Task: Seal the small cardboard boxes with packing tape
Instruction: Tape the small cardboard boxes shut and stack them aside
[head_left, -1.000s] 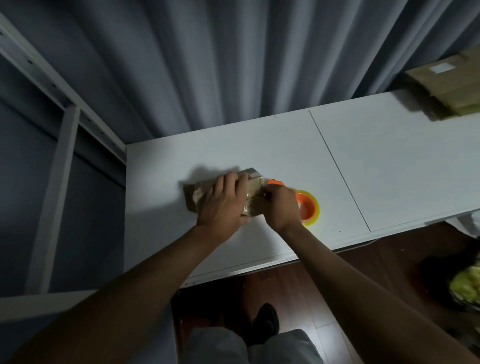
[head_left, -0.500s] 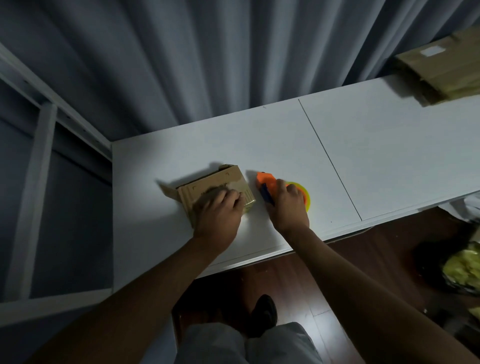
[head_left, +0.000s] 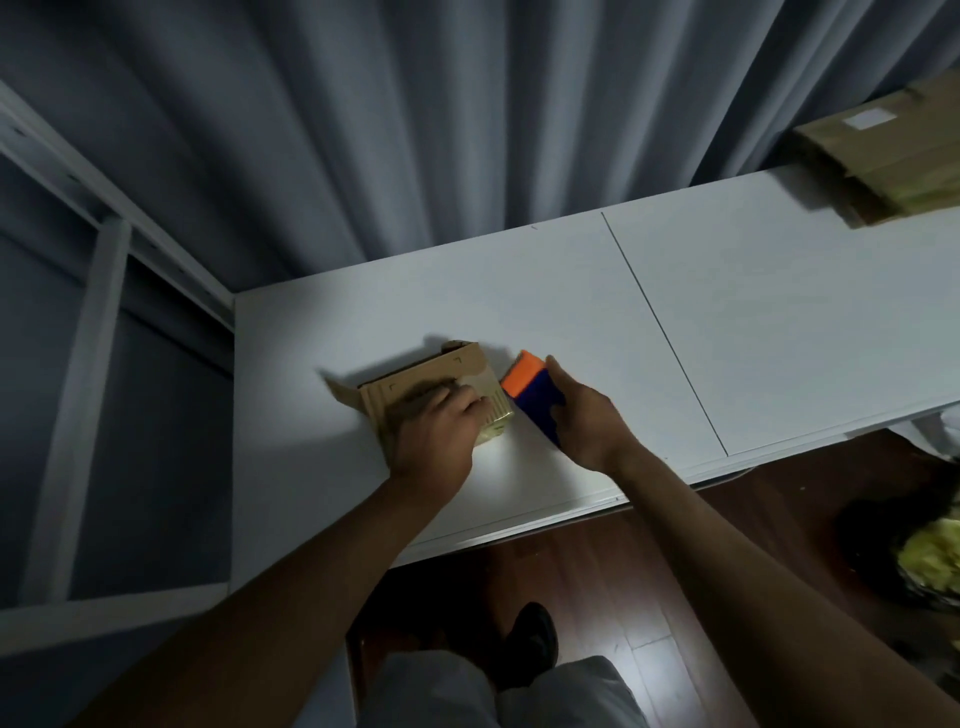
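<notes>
While the left hand (head_left: 434, 441) presses the tan, flap-open cardboard box (head_left: 431, 387), the right hand (head_left: 584, 421) grips the orange-blue tape dispenser (head_left: 532, 392).

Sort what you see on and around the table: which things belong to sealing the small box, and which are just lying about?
Part of the job:
box, under the left hand
tape dispenser, gripped by the right hand
table as the work surface

Just lying about:
brown parcel at the far right of the table
curtain
white frame

No readable text anywhere, small box (head_left: 415, 387) showing only faint corner marks, white label (head_left: 868, 118) on far-right corner package (head_left: 893, 156) too blurred
</notes>
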